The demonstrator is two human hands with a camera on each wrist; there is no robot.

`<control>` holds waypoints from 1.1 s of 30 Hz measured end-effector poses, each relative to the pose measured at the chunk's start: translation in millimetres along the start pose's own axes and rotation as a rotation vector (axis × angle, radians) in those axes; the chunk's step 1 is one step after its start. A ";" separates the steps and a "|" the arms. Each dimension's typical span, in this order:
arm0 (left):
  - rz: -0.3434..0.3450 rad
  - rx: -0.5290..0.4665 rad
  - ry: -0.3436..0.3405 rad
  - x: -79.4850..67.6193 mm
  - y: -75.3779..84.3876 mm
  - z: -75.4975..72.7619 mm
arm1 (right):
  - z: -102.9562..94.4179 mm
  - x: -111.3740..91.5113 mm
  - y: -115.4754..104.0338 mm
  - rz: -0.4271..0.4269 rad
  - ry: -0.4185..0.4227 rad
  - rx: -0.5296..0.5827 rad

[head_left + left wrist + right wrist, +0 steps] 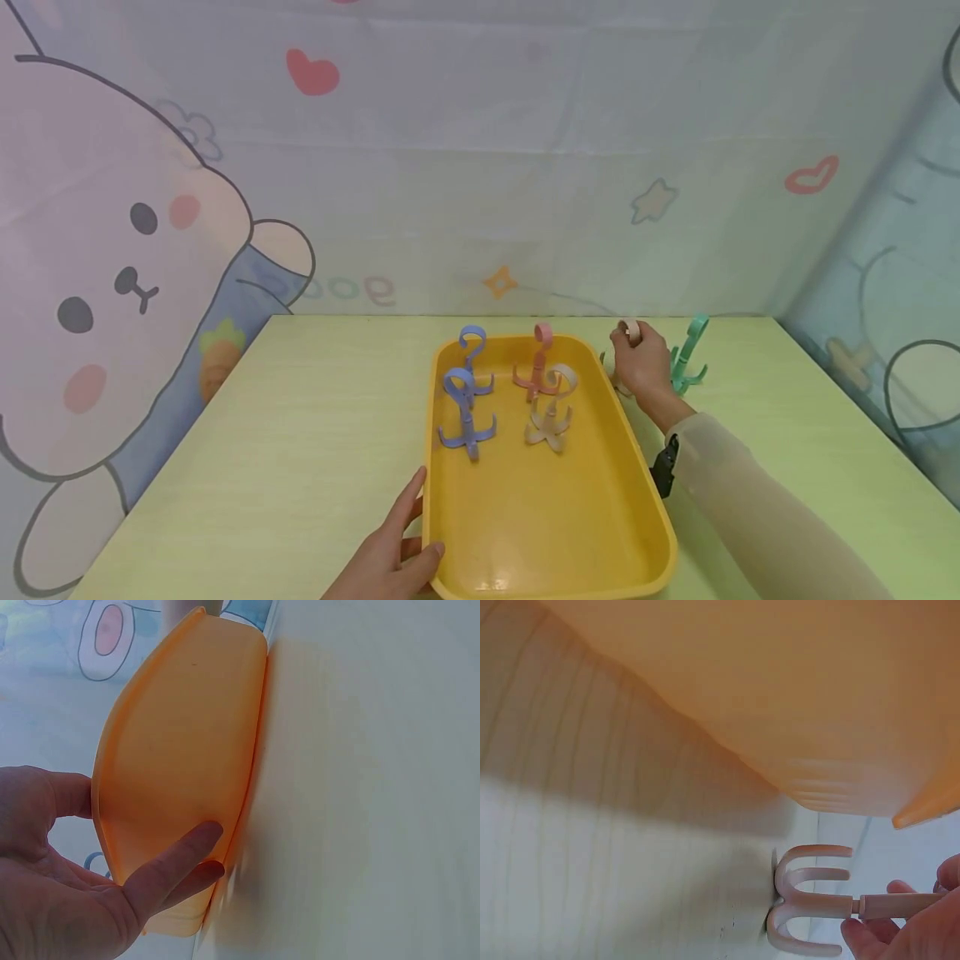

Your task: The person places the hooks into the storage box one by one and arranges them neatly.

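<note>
My left hand [386, 554] grips the left side of a yellow tray [555, 512], thumb over the rim, fingers spread along the outer wall in the left wrist view. Beyond the tray's far right corner, my right hand [645, 360] holds a beige rotating hook hanger [810, 902] by its stem. Its prongs point down, right at the table top, and its curled top shows above my fingers in the head view. Just to the right of that hand stands a green hook hanger [681, 362].
Inside the tray's far half stand two blue hook hangers [468, 432], a pink one [538, 379] and another beige one [551, 427]. The pale green table [330, 417] ends at a printed cloth backdrop [450, 208], with another cloth [885, 333] along the right.
</note>
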State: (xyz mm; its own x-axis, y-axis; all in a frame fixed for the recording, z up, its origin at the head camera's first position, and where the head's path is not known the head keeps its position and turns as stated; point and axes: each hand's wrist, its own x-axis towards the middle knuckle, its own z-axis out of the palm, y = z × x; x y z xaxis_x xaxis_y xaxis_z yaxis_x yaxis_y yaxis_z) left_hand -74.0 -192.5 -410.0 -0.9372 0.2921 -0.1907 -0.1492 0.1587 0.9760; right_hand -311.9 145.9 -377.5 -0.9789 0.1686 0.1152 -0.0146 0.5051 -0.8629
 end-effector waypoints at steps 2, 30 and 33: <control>-0.001 -0.001 0.002 0.1 0.2 0.2 | 0.3 0.9 0.6 -0.010 0.023 -0.006; -0.005 -0.019 0.007 -1.1 0.2 1.5 | -37.3 -6.0 -6.2 -0.095 0.024 0.116; -0.005 -0.023 0.003 -1.1 0.4 1.6 | -40.4 -7.5 -7.2 -0.113 0.015 0.123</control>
State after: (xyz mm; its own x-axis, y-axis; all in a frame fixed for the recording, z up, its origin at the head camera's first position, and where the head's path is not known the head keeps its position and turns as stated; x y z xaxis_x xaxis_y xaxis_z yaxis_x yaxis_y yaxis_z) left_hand -72.5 -191.2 -409.6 -0.9374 0.2880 -0.1956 -0.1615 0.1380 0.9772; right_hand -296.2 175.2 -352.3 -0.9666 0.1294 0.2212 -0.1501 0.4138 -0.8979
